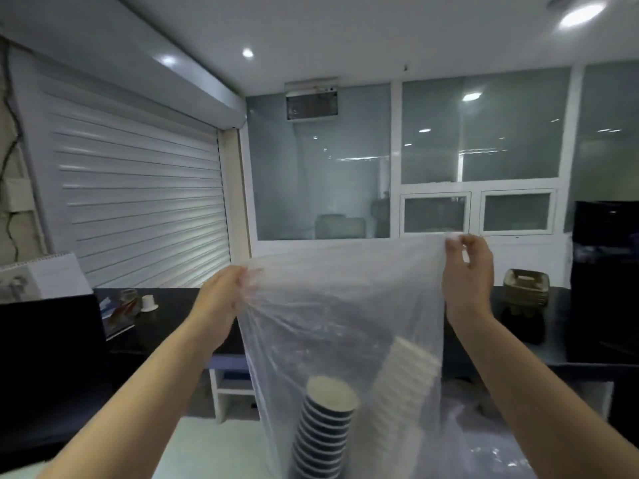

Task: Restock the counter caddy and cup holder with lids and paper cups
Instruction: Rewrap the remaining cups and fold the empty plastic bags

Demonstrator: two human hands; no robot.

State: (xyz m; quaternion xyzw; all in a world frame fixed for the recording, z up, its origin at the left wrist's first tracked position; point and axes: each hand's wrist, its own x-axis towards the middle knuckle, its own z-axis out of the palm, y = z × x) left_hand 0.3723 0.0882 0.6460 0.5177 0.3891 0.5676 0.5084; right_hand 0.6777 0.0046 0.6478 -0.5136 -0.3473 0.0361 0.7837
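I hold up a large clear plastic bag (345,299) in front of me. My left hand (221,299) grips its top left edge, bunching the plastic. My right hand (468,267) pinches the top right corner, higher up. Inside the bag, low down, stands a stack of dark ribbed paper cups (323,430), upside down with the pale base on top. Beside it leans a stack of white ribbed paper cups (403,385), tilted to the right. The bag's bottom runs out of view.
A dark counter (173,302) runs behind the bag. A stack of brown cardboard cup carriers (525,292) sits on it at right, a small white cup (148,303) and papers at left. A black appliance (605,271) stands far right. More crumpled plastic (484,444) lies low right.
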